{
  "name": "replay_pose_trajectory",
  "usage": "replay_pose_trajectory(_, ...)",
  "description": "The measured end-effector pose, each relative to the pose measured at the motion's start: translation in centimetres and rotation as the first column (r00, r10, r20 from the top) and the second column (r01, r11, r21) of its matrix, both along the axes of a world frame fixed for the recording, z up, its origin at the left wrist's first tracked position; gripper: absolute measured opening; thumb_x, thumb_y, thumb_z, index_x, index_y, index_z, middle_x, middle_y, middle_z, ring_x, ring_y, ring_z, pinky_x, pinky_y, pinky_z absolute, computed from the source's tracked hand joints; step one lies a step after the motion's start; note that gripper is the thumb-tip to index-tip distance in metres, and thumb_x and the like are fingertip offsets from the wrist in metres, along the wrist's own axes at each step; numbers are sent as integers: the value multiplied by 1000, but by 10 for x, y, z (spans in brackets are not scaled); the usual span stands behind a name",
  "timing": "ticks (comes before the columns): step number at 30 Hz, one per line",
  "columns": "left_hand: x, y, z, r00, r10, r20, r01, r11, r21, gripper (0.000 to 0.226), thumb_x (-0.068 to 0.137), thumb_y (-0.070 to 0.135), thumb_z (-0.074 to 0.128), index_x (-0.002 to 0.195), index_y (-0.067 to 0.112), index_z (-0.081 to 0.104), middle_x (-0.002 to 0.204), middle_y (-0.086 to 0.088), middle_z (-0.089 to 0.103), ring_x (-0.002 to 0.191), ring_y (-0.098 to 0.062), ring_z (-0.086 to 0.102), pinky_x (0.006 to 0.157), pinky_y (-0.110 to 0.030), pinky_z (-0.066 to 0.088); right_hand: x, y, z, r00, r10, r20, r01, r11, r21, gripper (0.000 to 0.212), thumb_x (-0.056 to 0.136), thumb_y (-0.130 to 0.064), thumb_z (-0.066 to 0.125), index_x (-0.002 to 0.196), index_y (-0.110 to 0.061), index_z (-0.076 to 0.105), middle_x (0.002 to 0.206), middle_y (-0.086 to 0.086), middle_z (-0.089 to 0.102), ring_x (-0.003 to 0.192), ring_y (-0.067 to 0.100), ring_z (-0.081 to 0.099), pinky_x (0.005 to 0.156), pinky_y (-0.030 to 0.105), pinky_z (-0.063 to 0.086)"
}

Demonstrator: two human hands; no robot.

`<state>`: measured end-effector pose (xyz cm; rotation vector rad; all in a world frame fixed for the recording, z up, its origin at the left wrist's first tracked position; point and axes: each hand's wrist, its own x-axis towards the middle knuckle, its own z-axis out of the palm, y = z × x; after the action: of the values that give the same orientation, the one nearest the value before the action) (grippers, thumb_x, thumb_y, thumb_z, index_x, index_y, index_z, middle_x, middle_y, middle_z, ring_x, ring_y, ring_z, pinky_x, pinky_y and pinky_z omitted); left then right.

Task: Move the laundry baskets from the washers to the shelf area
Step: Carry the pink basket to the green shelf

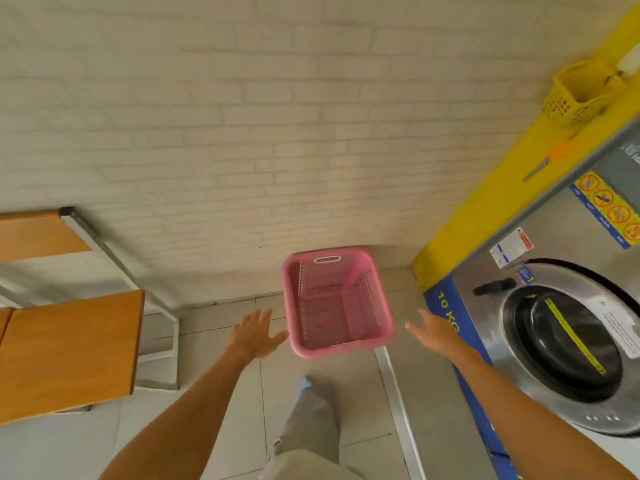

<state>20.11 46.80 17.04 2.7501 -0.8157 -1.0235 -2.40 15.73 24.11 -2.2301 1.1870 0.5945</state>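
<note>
A pink perforated laundry basket (pixel 334 301) stands upright and empty on the tiled floor by the brick wall, just left of the washer (pixel 561 341). My left hand (pixel 254 336) is spread open at the basket's left side, fingertips close to its rim. My right hand (pixel 433 332) is open to the right of the basket, a short gap from its wall. Neither hand holds anything. The wooden shelf unit (pixel 69 348) with a white metal frame stands to the left.
A small yellow basket (pixel 581 93) hangs high on the yellow wall strip above the washer. My leg and shoe (pixel 308 410) are on the floor behind the pink basket. A metal floor strip (pixel 394 403) runs along the washer's base.
</note>
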Motion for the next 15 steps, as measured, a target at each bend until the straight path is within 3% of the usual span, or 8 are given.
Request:
replay_pose_trajectory(3, 11, -36, -29, 991, 108, -79, -108, 994, 10, 84, 90, 60, 53, 156, 18, 20, 162, -10, 26, 146, -34, 28, 115, -54, 30, 29, -32, -37, 999, -7, -49, 9, 999, 39, 71, 96, -38, 54, 151, -4, 25, 155, 20, 33, 142, 34, 34, 112, 39, 30)
replay_pose_trajectory(7, 5, -73, -54, 909, 341, -240, -345, 938, 27, 83, 93, 50, 58, 156, 14, 18, 161, -15, 26, 146, -36, 29, 116, -54, 31, 48, -65, -79, 988, 31, -150, -13, 992, 122, 75, 94, -34, 58, 152, -2, 22, 154, 22, 33, 141, 36, 35, 111, 41, 31)
replay_pose_trajectory(12, 1, -105, -89, 833, 470, -293, -473, 879, 65, 81, 93, 44, 61, 155, 15, 20, 158, -16, 31, 142, -36, 36, 113, -52, 36, 77, -118, -133, 984, -21, -176, 50, 986, 158, 74, 91, -30, 62, 149, -1, 27, 146, 26, 43, 133, 39, 45, 105, 42, 39)
replay_pose_trajectory(15, 7, -123, -138, 714, 618, -330, -625, 775, 98, 82, 91, 45, 64, 155, 17, 22, 157, -16, 34, 140, -36, 40, 111, -55, 39, 102, -148, -185, 989, -40, -144, 62, 987, 151, 69, 94, -33, 59, 147, 0, 29, 139, 27, 51, 125, 39, 52, 96, 39, 44)
